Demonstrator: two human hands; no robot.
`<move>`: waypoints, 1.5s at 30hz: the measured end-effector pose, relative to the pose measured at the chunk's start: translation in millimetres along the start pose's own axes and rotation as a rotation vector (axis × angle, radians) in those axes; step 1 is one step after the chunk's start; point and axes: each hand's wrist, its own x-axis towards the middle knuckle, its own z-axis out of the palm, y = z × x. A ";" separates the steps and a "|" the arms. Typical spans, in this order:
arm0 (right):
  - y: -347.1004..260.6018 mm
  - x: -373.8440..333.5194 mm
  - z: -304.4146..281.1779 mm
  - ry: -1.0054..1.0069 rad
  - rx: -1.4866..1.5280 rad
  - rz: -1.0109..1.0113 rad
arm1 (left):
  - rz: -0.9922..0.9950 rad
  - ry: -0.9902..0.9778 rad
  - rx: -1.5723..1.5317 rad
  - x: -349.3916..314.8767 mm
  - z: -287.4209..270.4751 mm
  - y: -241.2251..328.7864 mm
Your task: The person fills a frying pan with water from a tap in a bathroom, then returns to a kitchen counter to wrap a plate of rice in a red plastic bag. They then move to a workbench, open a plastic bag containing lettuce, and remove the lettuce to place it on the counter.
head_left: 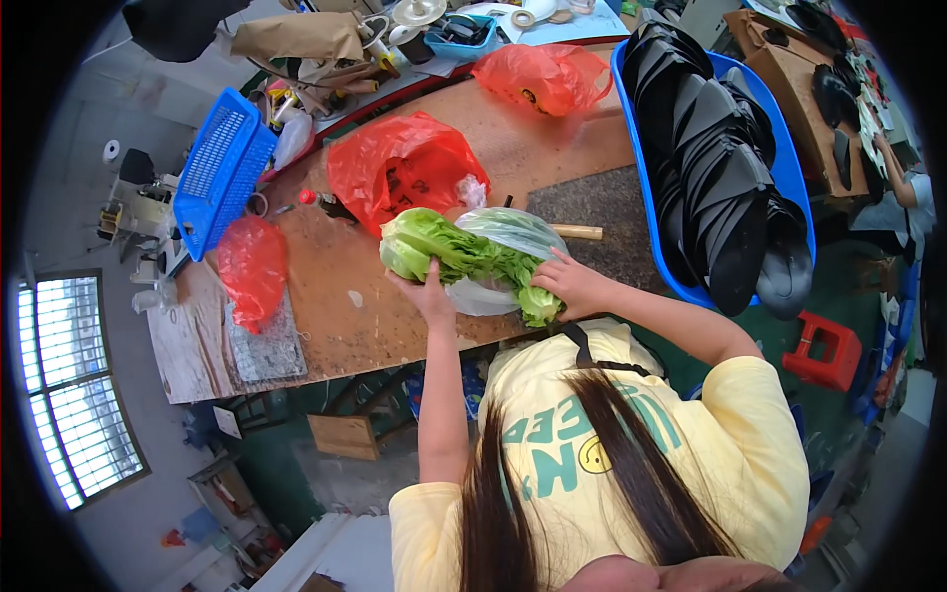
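You stand at a brown bench (330, 331) with a green lettuce (412, 243) held between your two hands near the bench's front edge. Your left hand (430, 294) grips the pale, rounded end from the near side, thumb up against the leaves and the grip filled by the head. Your right hand (570, 286) closes over the loose leaves at the other end, its grip narrow, so the lettuce stretches sideways from one grip to the other. Whether it touches the bench below, you cannot tell from this angle. A clear plastic bag (523, 233) shows behind and below the leaves, just beside the right grip. Beyond the lettuce sits a crumpled red plastic bag (380, 153); a wooden handle (577, 232) lies past your right hand, and farther right a blue tub (779, 153) holds stacked black curved pieces (725, 178).
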 end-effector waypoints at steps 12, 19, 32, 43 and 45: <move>-22.9 16.9 -21.1 0.135 0.150 -0.016 | 0.418 0.288 0.665 0.8 12.3 17.1; -33.8 32.5 -83.8 0.272 0.707 0.139 | 0.165 0.248 -0.115 13.6 41.7 96.4; -108.3 149.1 -118.5 0.487 0.179 0.049 | 0.015 0.019 -0.105 33.9 -17.3 53.7; -142.7 250.1 -116.0 0.486 -0.040 0.090 | -0.230 -0.237 -0.536 47.8 -65.8 70.5; -143.2 261.5 -107.4 0.430 -0.060 0.067 | -0.275 -0.233 -0.616 40.2 -70.3 63.3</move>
